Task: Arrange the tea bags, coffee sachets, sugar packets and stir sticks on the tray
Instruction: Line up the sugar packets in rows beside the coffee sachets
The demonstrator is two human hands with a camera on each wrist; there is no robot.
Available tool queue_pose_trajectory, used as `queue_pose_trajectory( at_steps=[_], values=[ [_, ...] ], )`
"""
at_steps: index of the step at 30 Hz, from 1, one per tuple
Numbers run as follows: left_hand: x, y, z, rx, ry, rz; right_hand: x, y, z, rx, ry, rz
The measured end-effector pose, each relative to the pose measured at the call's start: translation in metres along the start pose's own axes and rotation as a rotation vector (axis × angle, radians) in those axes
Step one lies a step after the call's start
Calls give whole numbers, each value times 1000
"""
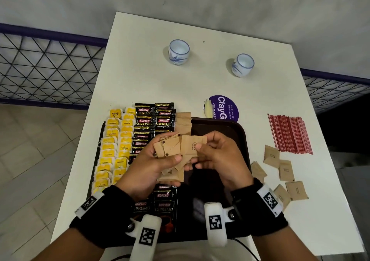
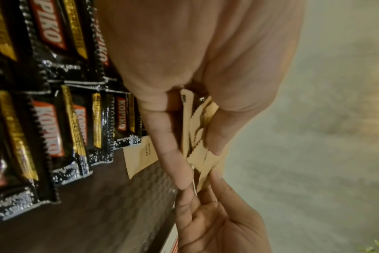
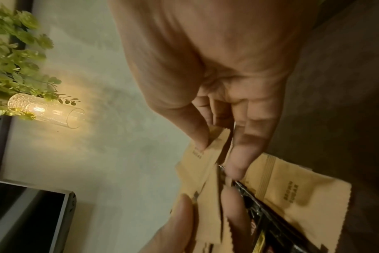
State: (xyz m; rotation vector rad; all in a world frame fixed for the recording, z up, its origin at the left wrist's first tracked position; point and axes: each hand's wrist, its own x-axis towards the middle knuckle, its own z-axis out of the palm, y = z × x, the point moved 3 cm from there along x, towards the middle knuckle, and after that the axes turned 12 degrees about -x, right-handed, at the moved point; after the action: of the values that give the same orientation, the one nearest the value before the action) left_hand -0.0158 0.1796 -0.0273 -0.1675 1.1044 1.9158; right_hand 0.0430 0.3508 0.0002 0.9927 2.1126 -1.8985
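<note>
A dark tray (image 1: 238, 132) lies at the table's near edge. Yellow tea bags (image 1: 114, 150) fill its left columns, with black coffee sachets (image 1: 154, 118) beside them. Over the tray's middle, my left hand (image 1: 160, 160) grips a fanned stack of brown sugar packets (image 1: 170, 146). My right hand (image 1: 202, 150) pinches one packet (image 1: 192, 144) at the stack's right side. In the left wrist view the stack (image 2: 197, 137) sits between thumb and fingers. The right wrist view shows my fingers (image 3: 242, 154) on a packet (image 3: 199, 162). Red stir sticks (image 1: 288, 132) lie on the table at the right.
Several loose sugar packets (image 1: 284, 170) lie on the white table (image 1: 140, 76) right of the tray. Two small cups (image 1: 178, 51) (image 1: 242, 64) stand at the far side. A purple round sticker (image 1: 224, 107) sits behind the tray. More sugar packets (image 1: 183, 120) lie at the tray's far edge.
</note>
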Motion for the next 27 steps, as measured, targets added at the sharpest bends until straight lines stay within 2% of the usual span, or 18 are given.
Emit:
queue_pose_trajectory(
  at_steps=[4, 10, 16, 27],
  values=[
    [-1, 0, -6, 22, 37, 15, 0, 0, -9, 33, 48, 18],
    [-16, 10, -28, 32, 105, 87, 4, 12, -34, -174, 103, -90],
    [-35, 20, -48, 53, 158, 124, 4, 33, -33, -461, 76, -70],
    [-38, 14, -52, 41, 166, 81, 21, 50, 0, -544, -27, 14]
  ],
)
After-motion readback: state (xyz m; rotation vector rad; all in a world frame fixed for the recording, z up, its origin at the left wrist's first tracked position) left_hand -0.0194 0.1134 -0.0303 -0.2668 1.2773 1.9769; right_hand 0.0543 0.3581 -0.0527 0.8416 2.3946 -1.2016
